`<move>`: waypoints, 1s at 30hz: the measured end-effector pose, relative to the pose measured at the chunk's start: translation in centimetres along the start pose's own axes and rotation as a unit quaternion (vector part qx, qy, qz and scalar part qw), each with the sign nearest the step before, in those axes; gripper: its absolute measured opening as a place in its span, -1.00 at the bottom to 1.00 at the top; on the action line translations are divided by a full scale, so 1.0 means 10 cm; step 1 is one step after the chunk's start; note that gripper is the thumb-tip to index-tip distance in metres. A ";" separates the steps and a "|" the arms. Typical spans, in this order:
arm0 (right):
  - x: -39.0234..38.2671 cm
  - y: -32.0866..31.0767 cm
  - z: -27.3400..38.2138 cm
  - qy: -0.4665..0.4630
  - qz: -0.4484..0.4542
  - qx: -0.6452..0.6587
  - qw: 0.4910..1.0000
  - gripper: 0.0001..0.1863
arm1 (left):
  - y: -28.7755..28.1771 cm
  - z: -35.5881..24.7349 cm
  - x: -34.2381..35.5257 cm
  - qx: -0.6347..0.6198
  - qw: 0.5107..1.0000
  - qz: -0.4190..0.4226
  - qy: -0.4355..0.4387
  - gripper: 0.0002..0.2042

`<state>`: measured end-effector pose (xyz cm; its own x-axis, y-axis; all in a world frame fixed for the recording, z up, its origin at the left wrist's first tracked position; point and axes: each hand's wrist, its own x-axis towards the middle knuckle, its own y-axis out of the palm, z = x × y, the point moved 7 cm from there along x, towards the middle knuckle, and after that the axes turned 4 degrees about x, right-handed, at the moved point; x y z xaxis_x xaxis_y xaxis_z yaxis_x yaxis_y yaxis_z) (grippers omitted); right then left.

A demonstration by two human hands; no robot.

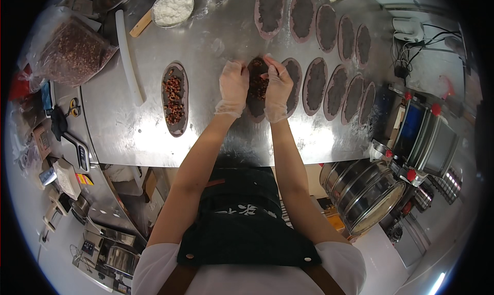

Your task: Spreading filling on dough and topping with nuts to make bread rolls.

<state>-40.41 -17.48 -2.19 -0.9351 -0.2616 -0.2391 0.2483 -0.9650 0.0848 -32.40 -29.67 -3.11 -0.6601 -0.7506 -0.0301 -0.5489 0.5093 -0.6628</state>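
Observation:
Both my hands wear clear plastic gloves and work at an oval dough piece (256, 107) with a dark grey layer and reddish-brown chopped bits on top. My left hand (233, 89) is closed, fingers curled in at the piece's left edge; what they hold, if anything, is hidden. At its right edge, my right hand (278, 86) has bent fingers, with thumb and forefinger apart over the bits. To the left lies another topped oval (175, 99). A grey-coated oval (293, 91) without bits sits just right of my right hand, partly behind it.
More grey-coated ovals (315, 86) lie in two rows on the right of the steel table (206, 151). A bowl of white powder (173, 9), a white rod (128, 58) and a bag of brown bits (72, 50) are at left. Stacked round sieves (363, 197) stand at lower right.

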 end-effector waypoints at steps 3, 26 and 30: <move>-0.05 -0.09 0.03 -0.018 -0.014 0.011 1.000 -0.75 | -0.08 -0.18 0.03 0.004 0.998 -0.035 0.057 -0.76; -0.69 -0.21 -0.02 0.013 -0.011 0.086 0.996 -0.59 | -0.07 -0.11 -0.99 -0.134 0.990 0.023 -0.034 -0.52; -0.74 -0.22 -0.09 -0.001 -0.025 0.121 0.992 -0.50 | -0.05 -0.17 -1.08 -0.201 0.979 0.009 -0.035 -0.50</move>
<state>-33.85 -13.49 -1.44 -0.9456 -0.2130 -0.2461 0.1340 -0.9439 0.3019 -25.81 -21.11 -1.19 -0.6432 -0.7592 -0.0996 -0.7039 0.6375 -0.3134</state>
